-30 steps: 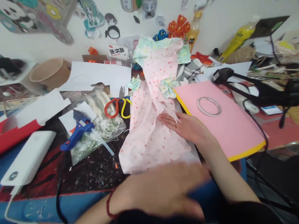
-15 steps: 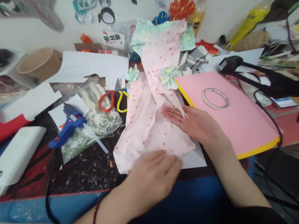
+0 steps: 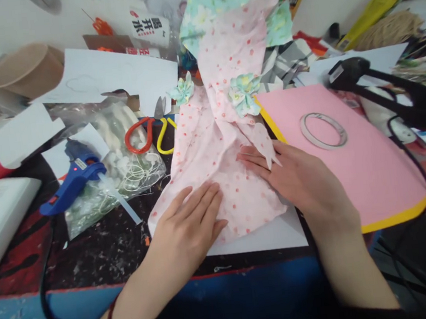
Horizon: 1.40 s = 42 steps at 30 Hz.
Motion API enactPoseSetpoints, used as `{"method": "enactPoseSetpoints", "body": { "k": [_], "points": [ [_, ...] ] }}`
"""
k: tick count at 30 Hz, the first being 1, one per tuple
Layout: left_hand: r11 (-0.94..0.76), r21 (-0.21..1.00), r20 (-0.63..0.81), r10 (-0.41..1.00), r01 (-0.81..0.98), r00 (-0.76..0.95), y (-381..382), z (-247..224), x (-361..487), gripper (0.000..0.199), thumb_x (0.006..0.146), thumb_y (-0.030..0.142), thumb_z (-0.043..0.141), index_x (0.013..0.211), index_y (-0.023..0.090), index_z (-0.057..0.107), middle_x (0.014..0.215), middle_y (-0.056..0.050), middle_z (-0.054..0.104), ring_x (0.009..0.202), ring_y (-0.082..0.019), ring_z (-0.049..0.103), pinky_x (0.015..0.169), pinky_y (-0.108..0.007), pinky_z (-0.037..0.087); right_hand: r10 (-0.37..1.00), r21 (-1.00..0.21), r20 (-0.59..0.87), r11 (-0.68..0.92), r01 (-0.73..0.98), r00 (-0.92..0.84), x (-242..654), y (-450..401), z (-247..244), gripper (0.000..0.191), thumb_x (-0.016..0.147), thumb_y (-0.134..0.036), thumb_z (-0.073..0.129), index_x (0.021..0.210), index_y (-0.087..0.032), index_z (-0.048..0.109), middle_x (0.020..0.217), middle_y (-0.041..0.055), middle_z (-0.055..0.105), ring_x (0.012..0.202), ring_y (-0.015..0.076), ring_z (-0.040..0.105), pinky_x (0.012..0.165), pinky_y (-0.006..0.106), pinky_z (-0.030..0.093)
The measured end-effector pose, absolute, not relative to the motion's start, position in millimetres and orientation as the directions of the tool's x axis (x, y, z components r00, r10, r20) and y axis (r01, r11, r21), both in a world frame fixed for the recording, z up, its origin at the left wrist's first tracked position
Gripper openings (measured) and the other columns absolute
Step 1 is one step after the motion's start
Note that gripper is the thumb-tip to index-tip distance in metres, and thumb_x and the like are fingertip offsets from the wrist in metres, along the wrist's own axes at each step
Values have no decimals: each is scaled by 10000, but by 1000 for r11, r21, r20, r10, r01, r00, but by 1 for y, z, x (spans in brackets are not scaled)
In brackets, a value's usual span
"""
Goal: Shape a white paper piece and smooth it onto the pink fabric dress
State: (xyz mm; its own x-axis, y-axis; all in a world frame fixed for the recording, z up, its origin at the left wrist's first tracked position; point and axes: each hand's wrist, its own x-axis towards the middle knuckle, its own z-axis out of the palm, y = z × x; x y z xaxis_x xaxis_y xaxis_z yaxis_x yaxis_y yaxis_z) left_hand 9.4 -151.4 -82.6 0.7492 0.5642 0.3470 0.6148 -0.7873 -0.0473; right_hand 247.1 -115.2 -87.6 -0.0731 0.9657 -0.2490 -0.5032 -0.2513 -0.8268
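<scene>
A pink dotted doll-sized dress [image 3: 234, 182] with mint floral trim lies spread over a white sheet [image 3: 259, 238]. My left hand [image 3: 191, 220] rests flat on the lower left of its skirt, fingers stretched out and holding nothing. On the skirt's right side lies my right hand [image 3: 294, 176], open, its fingers reaching onto the cloth and partly under a loose pointed flap. Two mint fabric flowers [image 3: 244, 94] sit at the waist, one on each side. Left of the dress are red-handled and yellow-handled scissors [image 3: 140, 136].
A blue glue gun [image 3: 74, 179] lies on a plastic bag [image 3: 89, 213] at the left. Further left is a white power bank [image 3: 6, 217]. At the right, a pink folder [image 3: 367, 179] carries a roll of tape [image 3: 324, 130]. A black stand [image 3: 384, 85] and bottles are behind.
My left hand has shifted left and away from me, onto the skirt, with its fingers now spread flat. My right hand stays at the skirt's right side. The view has tilted down.
</scene>
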Motion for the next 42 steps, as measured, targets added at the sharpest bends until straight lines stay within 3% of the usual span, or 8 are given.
{"method": "enactPoseSetpoints", "body": {
  "k": [5, 9, 13, 22, 27, 33, 37, 42],
  "points": [
    [-809, -79, 289, 540, 582, 790, -157, -82, 7, 593, 1047, 518, 412, 1332, 40, 616, 1426, -132, 626, 1327, -272, 612, 1090, -449, 453, 968, -838, -246, -242, -489, -57, 247, -119, -86, 173, 959, -267, 535, 962, -251, 707, 1089, 57, 753, 1271, 267, 633, 1193, 494, 443],
    [-839, -34, 244, 520, 543, 819, -171, -82, 12, 773, 993, 674, 333, 1383, 57, 585, 1487, -117, 573, 1373, -249, 570, 1189, -418, 339, 956, -837, -292, -271, -475, -32, 246, -120, -84, 179, 975, -291, 511, 965, -252, 686, 1092, 53, 749, 1206, 255, 667, 1175, 493, 459],
    [-872, -5, 215, 477, 490, 852, -181, -83, 16, 760, 997, 669, 293, 1397, 92, 585, 1511, -94, 557, 1403, -222, 539, 1241, -392, 255, 957, -852, -290, -272, -448, -29, 246, -119, -85, 160, 960, -348, 557, 1018, -252, 672, 1115, 46, 739, 1153, 241, 686, 1148, 488, 489],
    [-900, -54, 207, 413, 432, 887, -197, -96, 33, 783, 1015, 661, 289, 1490, 71, 487, 1590, -103, 466, 1475, -244, 451, 1218, -377, 347, 989, -956, -148, -148, -255, -18, 244, -121, -84, 193, 972, -395, 477, 967, -264, 618, 1168, 42, 717, 1136, 230, 697, 988, 429, 598],
    [-947, 74, 256, 322, 314, 912, -194, -79, 31, 578, 1059, 537, 364, 1411, 133, 580, 1518, -15, 567, 1424, -166, 515, 1215, -304, 379, 989, -951, -149, -149, -271, -21, 246, -119, -83, 194, 965, -309, 429, 1001, -249, 610, 1156, 65, 698, 1029, 215, 706, 894, 398, 612],
    [-848, 174, 447, 521, 501, 727, -188, -68, 10, 231, 968, 186, 641, 1162, 85, 718, 1217, -71, 770, 1186, -215, 704, 1146, -393, 461, 976, -949, -197, -166, -268, 90, 242, -121, -75, 191, 956, -351, 531, 810, -233, 566, 967, 44, 643, 898, 172, 639, 744, 293, 581],
    [-811, 143, 500, 554, 568, 666, -192, -73, -4, 154, 938, 143, 676, 1064, 99, 753, 1119, -55, 802, 1092, -216, 744, 1077, -383, 481, 986, -963, -137, -112, -246, 91, 241, -124, -73, 211, 931, -324, 627, 753, -215, 592, 769, -1, 537, 692, 114, 538, 604, 230, 504],
    [-810, 105, 496, 545, 577, 676, -201, -83, -11, 214, 936, 120, 669, 1136, 102, 742, 1197, -62, 778, 1151, -231, 720, 1071, -385, 453, 988, -988, -154, -155, -21, -13, 244, -130, -78, 156, 889, -312, 693, 784, -202, 657, 648, -34, 549, 546, 80, 524, 483, 193, 460]
  ]
}}
